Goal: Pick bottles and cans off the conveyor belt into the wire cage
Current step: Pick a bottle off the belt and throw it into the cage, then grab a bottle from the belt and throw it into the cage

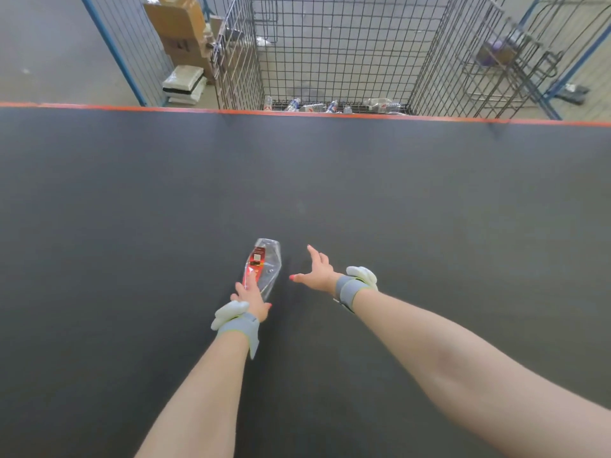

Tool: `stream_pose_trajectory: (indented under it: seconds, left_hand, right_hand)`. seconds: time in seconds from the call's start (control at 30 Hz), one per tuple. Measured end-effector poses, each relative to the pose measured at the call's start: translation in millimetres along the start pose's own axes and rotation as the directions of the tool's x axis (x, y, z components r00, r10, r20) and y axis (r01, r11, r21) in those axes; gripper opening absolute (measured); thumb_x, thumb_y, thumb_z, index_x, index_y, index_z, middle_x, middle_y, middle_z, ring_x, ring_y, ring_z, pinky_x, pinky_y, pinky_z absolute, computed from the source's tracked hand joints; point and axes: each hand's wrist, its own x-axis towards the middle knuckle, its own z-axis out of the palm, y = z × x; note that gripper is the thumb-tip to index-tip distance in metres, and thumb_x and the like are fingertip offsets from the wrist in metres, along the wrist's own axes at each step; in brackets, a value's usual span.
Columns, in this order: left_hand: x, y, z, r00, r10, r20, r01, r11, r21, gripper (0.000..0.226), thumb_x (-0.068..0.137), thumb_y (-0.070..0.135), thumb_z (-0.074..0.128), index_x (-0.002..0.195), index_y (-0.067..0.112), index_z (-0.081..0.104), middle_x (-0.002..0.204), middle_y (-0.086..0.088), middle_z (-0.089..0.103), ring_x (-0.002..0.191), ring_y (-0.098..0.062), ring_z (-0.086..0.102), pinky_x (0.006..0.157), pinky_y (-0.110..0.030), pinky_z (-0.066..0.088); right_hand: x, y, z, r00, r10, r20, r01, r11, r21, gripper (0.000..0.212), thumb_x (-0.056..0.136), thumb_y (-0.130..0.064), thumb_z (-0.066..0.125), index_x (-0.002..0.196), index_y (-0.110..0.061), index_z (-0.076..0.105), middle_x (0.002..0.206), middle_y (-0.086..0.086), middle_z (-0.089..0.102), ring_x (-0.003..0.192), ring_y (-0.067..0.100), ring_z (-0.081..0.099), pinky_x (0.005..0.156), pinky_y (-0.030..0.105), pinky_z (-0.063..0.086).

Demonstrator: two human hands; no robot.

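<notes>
The left hand (251, 297) is curled round the near end of a clear, red-labelled bottle (266, 264), which is held low over the near part of the conveyor belt (429, 209); whether it is lifted clear cannot be told. The right hand (314, 274) is spread wide just beside it, with nothing held. The wire cage (330, 61) stands well apart, beyond the belt's far edge. Since the crumpled bottle is gripped by one end only, it could be dropped; a throw could fall short or be stopped by the mesh.
</notes>
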Motion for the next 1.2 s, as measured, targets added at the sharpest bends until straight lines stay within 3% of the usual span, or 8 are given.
stream_pose_trajectory:
  seconds: [0.23,0.4,0.57,0.63,0.7,0.8,0.97,1.2]
  left_hand:
    - [21.0,72.8,-9.8,0.991,0.111,-0.073,-0.114,0.993,-0.037,0.067,0.098,0.029,0.046,0.151,0.033,0.005,0.136,-0.018,0.029,0.119,-0.034,0.038,0.104,-0.040,0.031]
    - [58.8,105.2,-36.0,0.991,0.119,-0.062,-0.134,0.920,-0.367,0.063,0.096,0.026,0.049,0.149,0.035,0.016,0.136,-0.016,0.025,0.115,-0.043,0.046,0.101,-0.046,0.042]
    - [121.6,180.1,-96.6,1.000,0.008,0.022,0.013,0.600,-0.800,0.058,0.093,0.025,0.050,0.144,0.040,0.026,0.142,-0.006,0.031,0.121,-0.030,0.044,0.055,-0.033,0.053]
    - [162.7,234.1,-147.2,0.997,0.067,0.026,-0.005,0.426,-0.905,0.067,0.093,0.025,0.054,0.147,0.040,0.016,0.149,0.000,0.028,0.122,-0.027,0.043,0.052,-0.032,0.054]
    - [192.1,281.9,-201.1,0.983,0.180,0.030,-0.031,0.323,-0.946,0.088,0.093,0.028,0.059,0.150,0.037,-0.007,0.154,0.000,0.019,0.133,-0.029,0.035,0.074,-0.040,0.058]
    - [226.5,321.3,-237.8,0.970,0.232,0.075,-0.043,0.465,-0.884,0.109,0.089,0.033,0.064,0.145,0.028,-0.029,0.157,-0.002,0.017,0.139,-0.030,0.028,0.088,-0.051,0.053]
    - [250.6,299.9,-175.5,0.990,0.127,0.068,-0.060,0.792,-0.607,0.099,0.088,0.045,0.059,0.150,0.024,-0.015,0.157,-0.008,0.015,0.140,-0.032,0.030,0.105,-0.051,0.040]
    - [199.3,217.7,-128.5,0.997,-0.002,0.077,0.031,0.924,-0.380,0.079,0.094,0.044,0.048,0.152,0.012,0.005,0.155,-0.016,0.019,0.141,-0.035,0.024,0.115,-0.046,0.025]
  right_hand:
    - [15.5,42.6,-60.4,0.985,0.132,-0.109,-0.132,0.991,0.009,0.093,0.089,-0.039,0.063,0.154,-0.030,-0.003,0.158,0.010,0.005,0.145,0.032,0.019,0.118,0.043,0.020]
    - [41.4,44.9,-106.2,0.976,0.170,-0.138,-0.167,0.985,0.032,0.091,0.089,-0.037,0.062,0.154,-0.029,-0.002,0.157,0.011,0.010,0.142,0.034,0.024,0.115,0.042,0.023]
    - [102.4,23.9,-162.1,0.974,0.156,-0.162,-0.152,0.988,0.032,0.092,0.090,-0.039,0.062,0.154,-0.030,-0.003,0.157,0.012,0.010,0.143,0.034,0.023,0.116,0.044,0.023]
    - [138.3,9.8,-190.4,0.971,0.143,-0.190,-0.136,0.989,0.049,0.091,0.090,-0.040,0.061,0.153,-0.031,-0.004,0.156,0.012,0.012,0.142,0.034,0.024,0.116,0.045,0.024]
    - [171.3,-0.7,-214.2,0.960,0.149,-0.237,-0.129,0.987,0.098,0.089,0.090,-0.038,0.060,0.153,-0.031,-0.003,0.154,0.012,0.016,0.140,0.034,0.027,0.114,0.043,0.025]
    - [211.5,-12.6,-237.6,0.946,0.133,-0.296,-0.097,0.987,0.132,0.086,0.091,-0.035,0.058,0.153,-0.029,-0.001,0.152,0.013,0.019,0.139,0.033,0.029,0.113,0.042,0.025]
    - [234.7,-32.6,-238.6,0.954,0.090,-0.285,-0.071,0.995,0.076,0.087,0.091,-0.037,0.058,0.153,-0.030,-0.001,0.153,0.012,0.017,0.140,0.034,0.025,0.115,0.046,0.024]
    - [182.3,-33.1,-199.6,0.972,0.111,-0.207,-0.111,0.994,0.011,0.088,0.090,-0.041,0.059,0.153,-0.031,-0.002,0.155,0.011,0.012,0.143,0.034,0.021,0.117,0.045,0.021]
